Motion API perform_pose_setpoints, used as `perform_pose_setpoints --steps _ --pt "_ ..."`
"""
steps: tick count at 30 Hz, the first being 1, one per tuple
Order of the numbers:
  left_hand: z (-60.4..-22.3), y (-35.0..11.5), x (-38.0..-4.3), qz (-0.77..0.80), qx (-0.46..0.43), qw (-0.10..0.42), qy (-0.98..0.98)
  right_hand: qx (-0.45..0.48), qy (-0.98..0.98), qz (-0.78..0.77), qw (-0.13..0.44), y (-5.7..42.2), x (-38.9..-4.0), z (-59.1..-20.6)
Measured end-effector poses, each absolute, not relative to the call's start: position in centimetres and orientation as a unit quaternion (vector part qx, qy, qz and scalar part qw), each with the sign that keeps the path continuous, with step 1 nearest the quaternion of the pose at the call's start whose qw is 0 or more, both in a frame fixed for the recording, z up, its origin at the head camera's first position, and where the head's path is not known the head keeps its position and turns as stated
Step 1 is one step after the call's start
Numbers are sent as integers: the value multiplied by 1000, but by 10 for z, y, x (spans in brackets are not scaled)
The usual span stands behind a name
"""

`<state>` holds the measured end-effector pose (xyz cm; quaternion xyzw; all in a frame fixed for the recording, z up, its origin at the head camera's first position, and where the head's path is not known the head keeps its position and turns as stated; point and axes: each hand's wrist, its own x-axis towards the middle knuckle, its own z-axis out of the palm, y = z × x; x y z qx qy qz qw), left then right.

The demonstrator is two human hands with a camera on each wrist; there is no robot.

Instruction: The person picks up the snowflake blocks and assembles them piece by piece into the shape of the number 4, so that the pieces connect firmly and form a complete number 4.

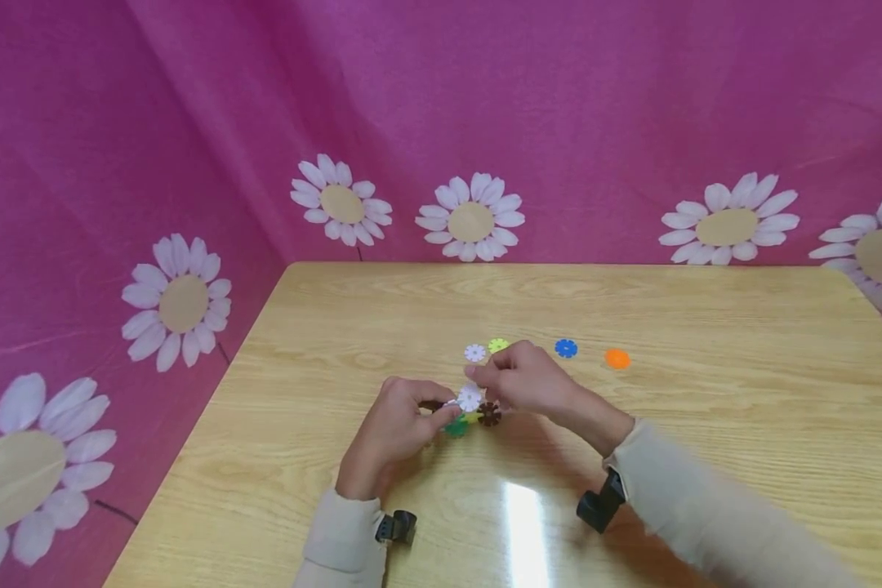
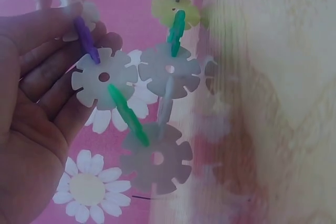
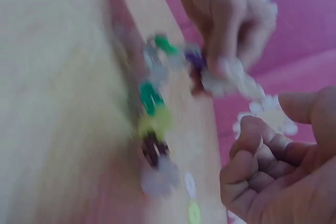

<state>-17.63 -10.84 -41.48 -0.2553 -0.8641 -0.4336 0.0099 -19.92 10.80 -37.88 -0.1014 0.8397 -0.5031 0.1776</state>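
Left hand [image 2: 32, 90]: white notched plastic disc [image 2: 90, 14] is being pinched. Right hand [image 3: 286, 163]: relaxed fingers are being shown in right wrist view only.

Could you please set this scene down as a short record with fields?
Surface: wood-grain table
Backdrop: pink cloth printed with white daisies
Left hand: pinches a pale piece of the linked chain
Right hand: close by, thumb apart from its bent fingers; no piece plainly visible in them
Chain colours: pale, green, purple, yellow, brown
Loose beyond the hands: white disc and yellow-green disc, side by side
Loose farther right: blue disc, then orange disc
Image quality: right wrist view blurred
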Motion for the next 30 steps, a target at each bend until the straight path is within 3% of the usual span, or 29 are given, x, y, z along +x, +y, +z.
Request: perform_pose_setpoints --steps 17,30 --pt "-414 -110 -176 -439 -246 14 -864 -120 912 -381 99 158 -251 -392" --pt "-416 -114 -176 -447 -242 9 -861 -151 938 -300 91 161 -266 -412"
